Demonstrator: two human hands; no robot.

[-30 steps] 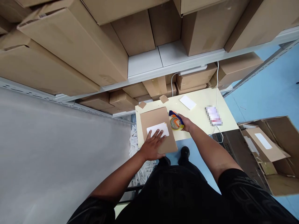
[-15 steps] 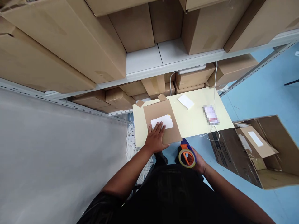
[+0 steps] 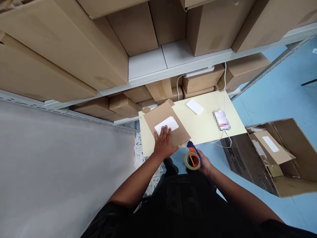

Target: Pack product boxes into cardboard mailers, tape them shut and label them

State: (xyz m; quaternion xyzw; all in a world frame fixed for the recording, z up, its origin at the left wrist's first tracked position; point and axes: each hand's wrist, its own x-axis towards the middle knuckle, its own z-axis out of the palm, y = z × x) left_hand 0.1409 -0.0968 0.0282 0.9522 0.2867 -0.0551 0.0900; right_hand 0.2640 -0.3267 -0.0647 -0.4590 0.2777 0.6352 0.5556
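A flat brown cardboard parcel (image 3: 165, 124) with a white label (image 3: 166, 125) lies on a small pale yellow table (image 3: 208, 124). My left hand (image 3: 162, 145) rests flat on the parcel's near end, fingers spread and touching the label. My right hand (image 3: 204, 164) grips an orange and blue tape dispenser (image 3: 192, 158) just off the table's near edge, its nose close to the parcel's near corner.
A white card (image 3: 194, 106) and a phone (image 3: 221, 119) on a white cable lie on the table. Shelves stacked with cardboard boxes (image 3: 74, 49) loom above. An open carton (image 3: 272, 155) stands on the blue floor at right. White scraps (image 3: 141, 155) lie left of the table.
My right hand lifted the tape dispenser from the table and pulled it back to the near edge, then nudged it toward the parcel. The parcel turned slightly under my left hand.
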